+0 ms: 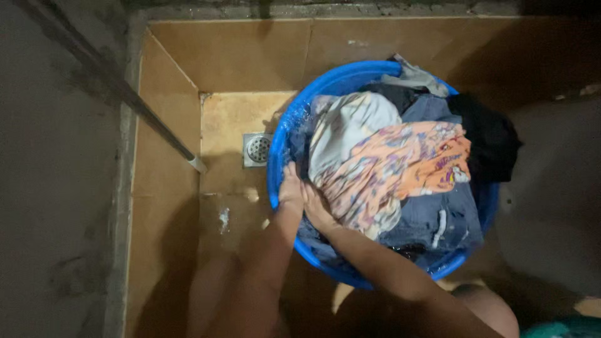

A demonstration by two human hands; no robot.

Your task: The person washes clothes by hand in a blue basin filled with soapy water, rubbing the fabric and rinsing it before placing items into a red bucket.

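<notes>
- Pressing side by side, your left hand [290, 188] and right hand [316, 209] sit at the left rim of the blue basin [275, 169], fingers flat on wet cloth; whether they grip it, I cannot tell.
- The orange patterned garment [407, 166] lies just right of your right hand, the nearer one, its length running right and far.
- The floor drain [257, 149] sits left of the basin.

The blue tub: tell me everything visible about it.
The blue tub is round, plastic-looking, with a glossy wet rim. It sits on a tiled floor beside a square metal drain, heaped above its rim with clothes. The left hand rests on its near-left rim; the right hand presses the laundry inside.
</notes>
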